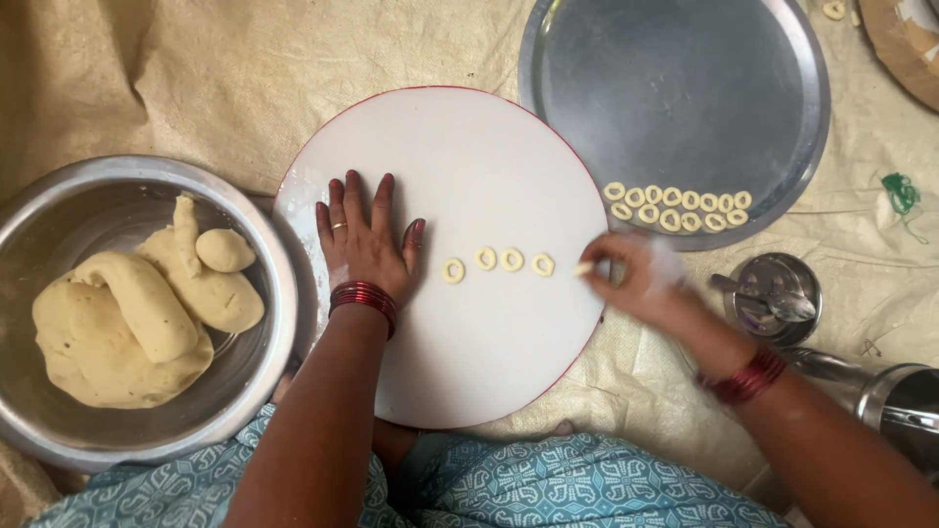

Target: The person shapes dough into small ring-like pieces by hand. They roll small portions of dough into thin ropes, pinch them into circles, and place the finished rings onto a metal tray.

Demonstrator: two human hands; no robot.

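Observation:
A round white board point(469, 147) with a red rim lies in front of me. My left hand point(364, 240) rests flat on it, fingers spread, holding nothing. Several small dough rings point(497, 261) lie in a row on the board to its right. My right hand point(636, 279), blurred, is at the board's right edge, its fingertips pinching a small piece of dough point(583, 268). Both wrists wear red bangles.
A steel bowl point(269, 254) at left holds a big lump of pale dough point(137, 318). A large steel tray point(685, 78) at upper right carries two rows of dough rings point(677, 207). A small steel cup with a spoon point(773, 298) and another steel vessel point(895, 406) stand at right.

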